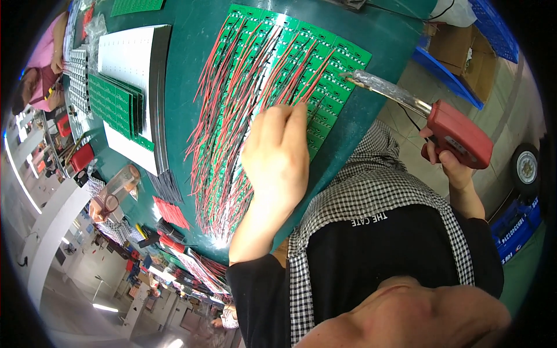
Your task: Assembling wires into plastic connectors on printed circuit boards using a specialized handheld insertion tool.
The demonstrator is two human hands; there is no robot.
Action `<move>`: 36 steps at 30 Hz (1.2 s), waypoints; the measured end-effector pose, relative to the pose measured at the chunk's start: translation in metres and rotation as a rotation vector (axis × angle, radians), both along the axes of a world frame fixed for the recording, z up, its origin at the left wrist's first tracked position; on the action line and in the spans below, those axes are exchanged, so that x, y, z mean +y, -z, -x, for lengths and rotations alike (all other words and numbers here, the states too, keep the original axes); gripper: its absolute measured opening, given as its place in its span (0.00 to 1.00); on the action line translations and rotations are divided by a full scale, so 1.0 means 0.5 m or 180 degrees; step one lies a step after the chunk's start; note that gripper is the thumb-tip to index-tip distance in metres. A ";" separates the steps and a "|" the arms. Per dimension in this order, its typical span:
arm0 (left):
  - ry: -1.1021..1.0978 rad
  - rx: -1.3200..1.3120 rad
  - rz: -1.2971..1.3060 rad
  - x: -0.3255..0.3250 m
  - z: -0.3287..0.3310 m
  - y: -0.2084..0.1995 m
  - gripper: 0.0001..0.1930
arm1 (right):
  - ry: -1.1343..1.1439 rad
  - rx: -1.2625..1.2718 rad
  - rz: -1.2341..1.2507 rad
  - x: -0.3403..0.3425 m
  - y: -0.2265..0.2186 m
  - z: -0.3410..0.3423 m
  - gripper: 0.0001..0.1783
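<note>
Rows of green circuit boards (351,55) lie on the table, with many thin red and black wires (223,116) fanned across them. My left hand (275,153) rests over the wires at the near part of the boards. Its fingers are bent and close together, and what their tips pinch is hidden. In my right hand (449,162) is a red-handled soldering gun (461,133), gripped by its handle. Its metal shaft is wrapped in silvery material, and the tip sits over the right edge of the boards, apart from my left hand.
Left on the green table (188,35) stand a stack of white sheets (130,52) and green boards (110,104). Bundles of black wires (165,185) and red wires (171,213) lie nearer. A blue crate (447,78) holds cardboard at right. Another person (49,87) is far left.
</note>
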State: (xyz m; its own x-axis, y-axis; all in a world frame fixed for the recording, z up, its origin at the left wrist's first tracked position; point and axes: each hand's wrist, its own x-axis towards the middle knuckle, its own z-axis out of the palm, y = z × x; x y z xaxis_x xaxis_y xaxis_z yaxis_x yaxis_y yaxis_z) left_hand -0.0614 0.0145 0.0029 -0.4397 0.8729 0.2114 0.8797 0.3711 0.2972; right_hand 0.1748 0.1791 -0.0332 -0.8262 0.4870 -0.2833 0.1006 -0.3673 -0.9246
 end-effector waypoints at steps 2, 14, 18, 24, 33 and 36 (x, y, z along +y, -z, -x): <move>-0.0139 0.0044 -0.0174 0.002 -0.002 -0.017 0.13 | 0.0032 -0.0047 -0.0039 0.004 -0.008 0.003 0.33; 0.0024 -0.0146 -0.0098 0.042 -0.030 0.048 0.11 | -0.0195 -0.0190 -0.0124 0.001 0.007 -0.012 0.33; -0.0078 -0.0436 -0.0056 0.053 -0.032 0.049 0.09 | -0.0240 -0.0376 -0.0067 0.006 0.002 -0.020 0.34; -0.0090 -0.0340 -0.0109 0.046 -0.033 0.057 0.09 | -0.0210 -0.0314 0.0016 0.002 0.006 -0.008 0.35; -0.0056 -0.0230 0.0021 0.043 -0.033 0.054 0.10 | -0.0268 -0.0214 -0.0436 0.009 0.006 0.019 0.37; -0.0015 -0.0270 0.0022 0.051 -0.034 0.056 0.10 | -0.0364 -0.0399 -0.0904 0.015 0.002 0.001 0.36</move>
